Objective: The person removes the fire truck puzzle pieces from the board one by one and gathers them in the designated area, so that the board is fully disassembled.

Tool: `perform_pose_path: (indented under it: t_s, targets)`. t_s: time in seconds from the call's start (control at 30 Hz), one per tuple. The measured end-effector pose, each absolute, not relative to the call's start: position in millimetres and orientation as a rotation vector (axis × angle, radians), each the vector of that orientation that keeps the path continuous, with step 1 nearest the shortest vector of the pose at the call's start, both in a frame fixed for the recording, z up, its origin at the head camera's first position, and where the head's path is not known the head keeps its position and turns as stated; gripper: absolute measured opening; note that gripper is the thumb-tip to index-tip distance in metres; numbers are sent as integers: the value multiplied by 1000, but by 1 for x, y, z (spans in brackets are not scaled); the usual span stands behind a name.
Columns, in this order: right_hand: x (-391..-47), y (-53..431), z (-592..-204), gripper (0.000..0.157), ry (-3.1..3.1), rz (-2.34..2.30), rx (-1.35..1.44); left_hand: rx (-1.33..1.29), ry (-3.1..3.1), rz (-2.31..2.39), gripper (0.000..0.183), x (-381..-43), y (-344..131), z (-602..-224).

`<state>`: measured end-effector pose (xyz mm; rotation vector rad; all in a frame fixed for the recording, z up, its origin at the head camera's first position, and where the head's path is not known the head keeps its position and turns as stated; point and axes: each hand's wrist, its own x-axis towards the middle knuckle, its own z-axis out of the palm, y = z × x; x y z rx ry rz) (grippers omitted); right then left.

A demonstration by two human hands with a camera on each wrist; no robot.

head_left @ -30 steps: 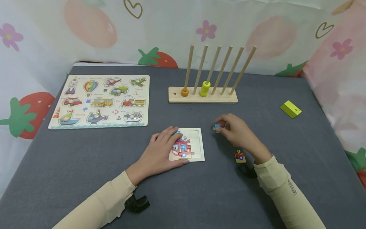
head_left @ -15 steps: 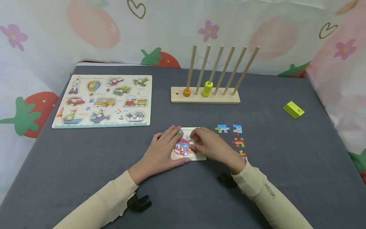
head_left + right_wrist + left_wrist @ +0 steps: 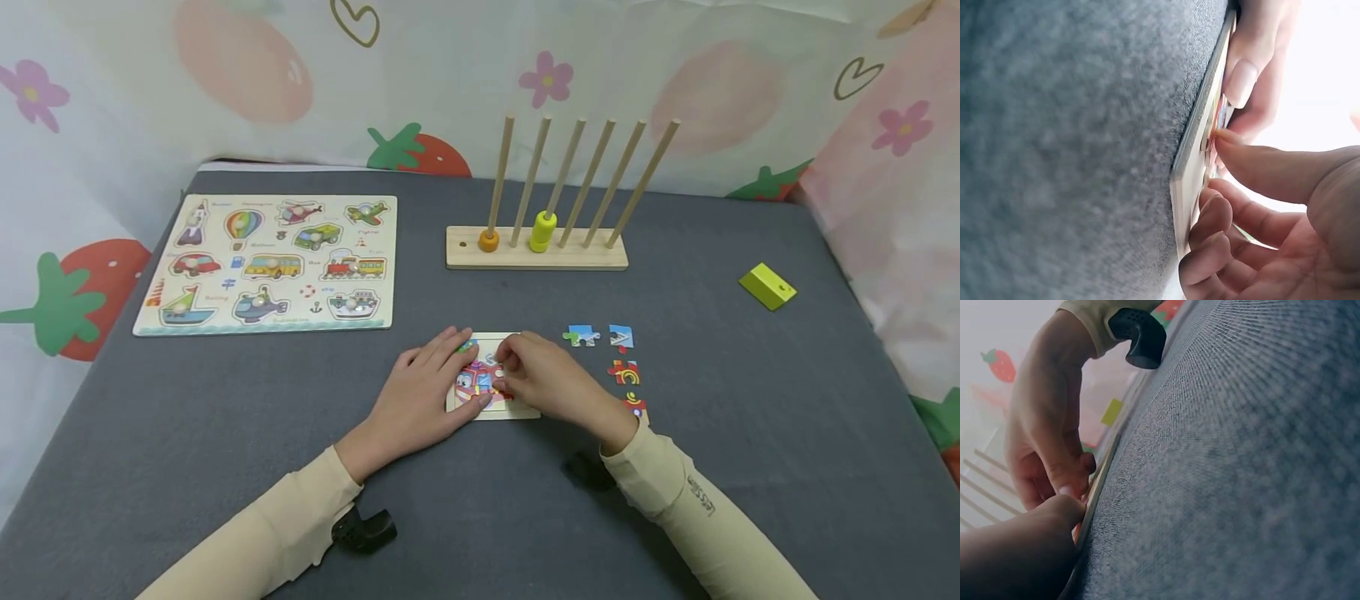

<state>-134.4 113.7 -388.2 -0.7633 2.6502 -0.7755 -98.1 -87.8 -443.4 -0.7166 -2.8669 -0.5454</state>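
In the head view, a pale wooden jigsaw board (image 3: pixel 527 410) lies mid-table with a red vehicle picture (image 3: pixel 469 381) partly assembled in it. My left hand (image 3: pixel 420 392) rests over the board's left side, fingers extended, its thumb on the lower part of the picture. My right hand (image 3: pixel 551 385) is at the picture's right side, thumb and forefinger bent round a puzzle piece there. In the right wrist view, the right thumb (image 3: pixel 1266 167) touches the red edge of the pieces while the other fingers curl against the board. The fingers largely hide the piece.
Loose jigsaw pieces lie right of the board: a blue-green one (image 3: pixel 582 336), a blue one (image 3: pixel 621 336) and red ones (image 3: pixel 625 372). Behind stand a wooden peg rack (image 3: pixel 536 260) and a vehicle puzzle (image 3: pixel 311 292). A yellow-green block (image 3: pixel 768 287) lies far right.
My right hand has moved left from the loose pieces to the board, uncovering them. My left thumb has shifted from the board's front edge onto the picture.
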Motion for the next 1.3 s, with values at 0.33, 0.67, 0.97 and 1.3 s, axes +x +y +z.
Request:
perform_pose_path:
  t_s: [0.33,0.67,0.97,1.3]
  targets:
    - [-138,115,-388,9,2594,-989,-546,-675,-2896,-668,66,-96,-86,-441]
    - [-140,111,-387,8,2559,-1051,-468,-686,-2886,-640,65,-97,-87,-442]
    - [-142,115,-385,12,2497,-1089,-342,-693,-2872,-633,65,-97,-86,-442]
    - [-147,169,-367,14,2584,-1053,-245,-694,-2865,-644,65,-96,-87,-442]
